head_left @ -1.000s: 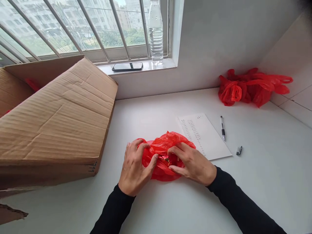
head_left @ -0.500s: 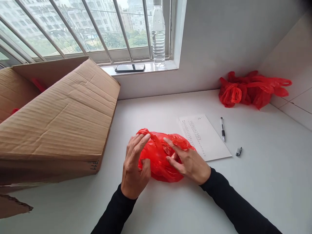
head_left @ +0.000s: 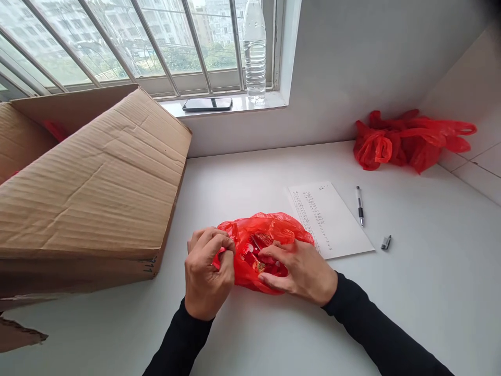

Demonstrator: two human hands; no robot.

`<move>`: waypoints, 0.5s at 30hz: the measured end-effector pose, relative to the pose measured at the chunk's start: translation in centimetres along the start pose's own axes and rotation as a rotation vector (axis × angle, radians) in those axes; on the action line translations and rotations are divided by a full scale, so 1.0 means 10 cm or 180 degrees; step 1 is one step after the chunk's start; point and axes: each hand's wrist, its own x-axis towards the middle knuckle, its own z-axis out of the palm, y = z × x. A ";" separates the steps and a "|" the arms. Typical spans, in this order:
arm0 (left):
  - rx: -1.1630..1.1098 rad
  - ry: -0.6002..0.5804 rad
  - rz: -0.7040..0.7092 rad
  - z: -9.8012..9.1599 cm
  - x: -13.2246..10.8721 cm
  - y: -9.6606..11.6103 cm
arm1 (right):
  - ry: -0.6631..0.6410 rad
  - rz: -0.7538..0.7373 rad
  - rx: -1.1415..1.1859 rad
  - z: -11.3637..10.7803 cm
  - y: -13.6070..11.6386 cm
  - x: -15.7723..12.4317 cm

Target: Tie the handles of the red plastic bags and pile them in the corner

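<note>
A thin red plastic bag (head_left: 250, 279) lies on the white table with its mouth spread apart. Inside it show several shiny red wrapped packets (head_left: 258, 256), some with gold and white print. My left hand (head_left: 209, 271) is closed on the bag's left edge, fingers curled over the plastic. Over the bag's right side, my right hand (head_left: 307, 271) reaches into the mouth with thumb and forefinger apart, near the packets. Nothing shows between those two fingertips; its other fingers are partly hidden.
A large cardboard box (head_left: 117, 193) stands at left. Right of the bag are a written paper sheet (head_left: 344, 224), a pen (head_left: 359, 206) and its cap (head_left: 385, 242). More red bags (head_left: 415, 138) lie at the back right. The sill holds a phone (head_left: 207, 104) and a water bottle (head_left: 255, 62).
My left hand has closed on the bag's edge and moved slightly left. The bag's mouth is wider, with more packets showing. My right hand's fingers have moved slightly lower at the mouth.
</note>
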 end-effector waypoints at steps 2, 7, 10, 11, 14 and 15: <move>0.0023 -0.0105 -0.0083 -0.04 0.00 0.03 | 0.0026 -0.0134 0.0071 0.00 0.00 0.00; 0.0488 -0.0456 -0.0526 -0.06 0.01 0.08 | 0.0113 -0.0316 0.0269 -0.02 -0.04 0.01; 0.0413 -0.1027 -0.0671 -0.05 0.01 0.01 | 0.0084 -0.0121 0.0333 -0.03 -0.05 0.01; 0.0323 -0.1237 -0.0648 -0.05 0.01 -0.02 | 0.0063 0.0009 0.0334 -0.03 -0.05 0.01; 0.0322 -0.1447 -0.0512 -0.06 0.00 -0.14 | -0.0022 0.0271 0.0341 -0.01 -0.05 0.02; 0.0392 -0.1360 -0.0471 -0.06 0.00 -0.17 | -0.0029 0.0301 0.0329 0.00 -0.05 0.02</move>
